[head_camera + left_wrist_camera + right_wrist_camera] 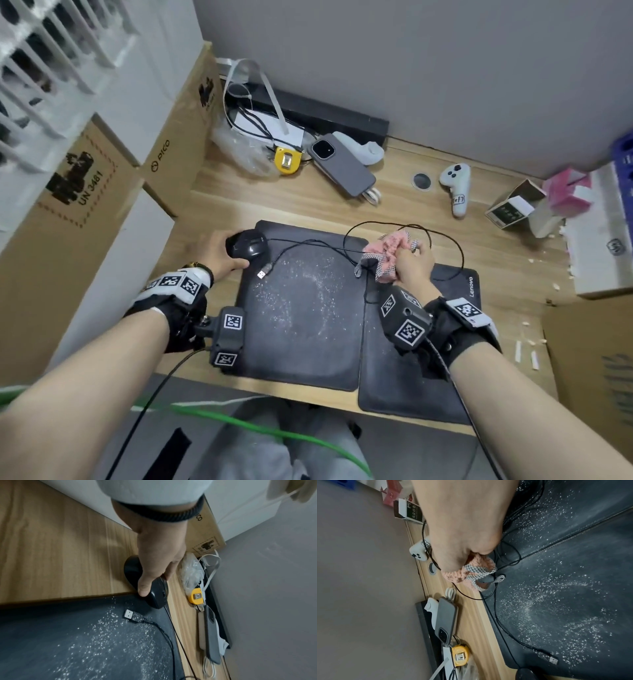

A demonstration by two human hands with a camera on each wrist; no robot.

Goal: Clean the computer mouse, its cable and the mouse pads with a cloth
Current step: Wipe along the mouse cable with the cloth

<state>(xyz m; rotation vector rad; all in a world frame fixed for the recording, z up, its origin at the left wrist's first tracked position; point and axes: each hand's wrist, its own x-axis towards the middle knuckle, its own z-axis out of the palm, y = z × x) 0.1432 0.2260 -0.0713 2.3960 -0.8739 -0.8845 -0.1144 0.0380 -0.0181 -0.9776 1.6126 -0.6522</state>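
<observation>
1. The mouse is what we steady first: it sits at the upper left corner of the left mouse pad, left of centre in the head view. It looks light, hard and smooth-shelled, so we judge that it would skate under a wipe unless held by its flanks.
2. Our left hand reaches forward, palm over the mouse's left side, thumb along the near flank and fingers wrapped round the far one.
3. The cable is thin and limp, looping across the upper middle of the frame, its USB plug lying loose on the pad. We judge it best taken through the cloth and drawn along, since it has no stiffness of its own.
4. The cloth, pink with checked trim, is soft and bunched in our right hand, whose fingers are curled tightly round it, wrist angled up and inward. The cable seems to run through the bunch; we cannot tell how firmly it is pinched.
5. Both pads lie flat on the tabletop; the left one carries white specks, and the right mouse pad sits touching it at lower right.
</observation>
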